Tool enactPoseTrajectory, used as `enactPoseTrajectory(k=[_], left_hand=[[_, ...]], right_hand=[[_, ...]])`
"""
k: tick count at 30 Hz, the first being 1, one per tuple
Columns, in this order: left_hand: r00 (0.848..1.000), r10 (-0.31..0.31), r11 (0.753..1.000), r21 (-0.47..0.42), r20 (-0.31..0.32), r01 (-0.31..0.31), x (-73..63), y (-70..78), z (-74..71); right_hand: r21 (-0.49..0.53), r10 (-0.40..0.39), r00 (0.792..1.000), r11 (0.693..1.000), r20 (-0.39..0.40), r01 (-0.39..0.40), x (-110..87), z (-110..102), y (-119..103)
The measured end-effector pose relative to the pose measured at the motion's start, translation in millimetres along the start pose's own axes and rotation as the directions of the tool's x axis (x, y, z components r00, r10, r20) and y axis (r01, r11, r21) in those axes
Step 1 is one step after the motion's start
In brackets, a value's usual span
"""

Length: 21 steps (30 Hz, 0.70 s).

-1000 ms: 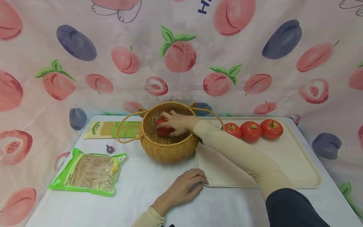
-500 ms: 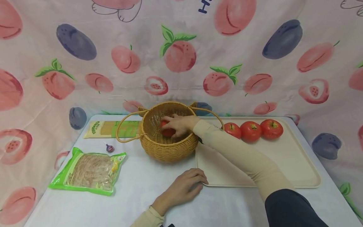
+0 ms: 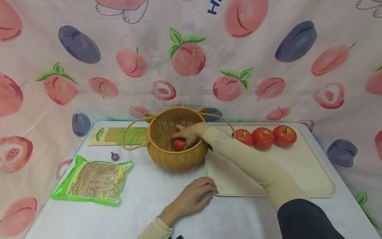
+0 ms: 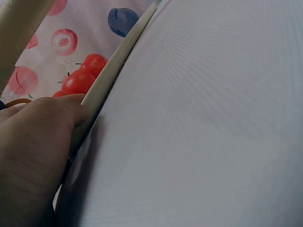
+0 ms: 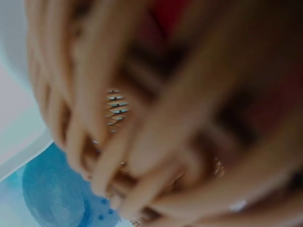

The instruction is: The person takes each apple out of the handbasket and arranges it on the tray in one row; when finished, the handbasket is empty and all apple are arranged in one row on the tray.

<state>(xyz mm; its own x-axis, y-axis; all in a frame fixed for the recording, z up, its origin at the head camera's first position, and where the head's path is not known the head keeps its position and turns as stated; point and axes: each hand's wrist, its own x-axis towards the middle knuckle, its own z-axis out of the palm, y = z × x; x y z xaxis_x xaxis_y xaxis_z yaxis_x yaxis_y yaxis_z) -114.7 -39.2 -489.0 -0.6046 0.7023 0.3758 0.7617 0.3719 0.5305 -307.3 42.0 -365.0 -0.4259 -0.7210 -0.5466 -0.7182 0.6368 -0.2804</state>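
Note:
A round wicker basket (image 3: 167, 159) with two looped handles stands at the back middle of the table. My right hand (image 3: 192, 133) reaches inside it, fingers curled over a red apple (image 3: 179, 144) low in the basket. Blurred wicker of the basket (image 5: 156, 118) fills most of the right wrist view, with red showing through its gaps. My left hand (image 3: 192, 197) rests on the table with relaxed fingers at the near left corner of a cream tray (image 3: 298, 172). In the left wrist view the left hand (image 4: 38, 142) lies against the rim of that tray (image 4: 102, 87).
Three red apples (image 3: 263, 138) sit in a row along the back of the tray. Left of the basket lie a flat pack of noodles (image 3: 110, 136), a small wrapped lollipop (image 3: 114, 156) and a green-edged bag of sliced food (image 3: 94, 182). A fruit-print cloth (image 3: 188, 89) hangs behind.
Inside the basket, my right hand and the apple have shifted slightly right and lower, toward the near wall. My left hand stays at the tray corner.

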Motion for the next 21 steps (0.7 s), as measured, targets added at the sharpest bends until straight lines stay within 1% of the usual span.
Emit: enactPoseTrajectory(k=[2, 5, 14, 21], left_hand=[[1.0, -0.005, 1.0, -0.007, 0.004, 0.005, -0.1, 0.0, -0.3], [1.0, -0.007, 1.0, -0.016, 0.008, 0.008, -0.3, 0.4, -0.8], [1.0, 0.005, 1.0, -0.02, 0.005, -0.005, -0.7, -0.7, 0.9], [1.0, -0.005, 1.0, -0.009, 0.007, 0.005, -1.2, -0.9, 0.4]], right_hand=[[0.009, -0.015, 1.0, 1.0, 0.024, 0.015, 0.3, -0.3, -0.1], [0.004, -0.023, 0.999, 1.0, 0.041, 0.023, 0.4, -0.1, -0.2], [0.006, -0.023, 0.999, 1.0, 0.033, 0.023, 2.6, 2.1, -0.3], [0.026, -0.049, 0.998, 0.999, 0.035, 0.048, 5.3, 2.2, 0.5]])
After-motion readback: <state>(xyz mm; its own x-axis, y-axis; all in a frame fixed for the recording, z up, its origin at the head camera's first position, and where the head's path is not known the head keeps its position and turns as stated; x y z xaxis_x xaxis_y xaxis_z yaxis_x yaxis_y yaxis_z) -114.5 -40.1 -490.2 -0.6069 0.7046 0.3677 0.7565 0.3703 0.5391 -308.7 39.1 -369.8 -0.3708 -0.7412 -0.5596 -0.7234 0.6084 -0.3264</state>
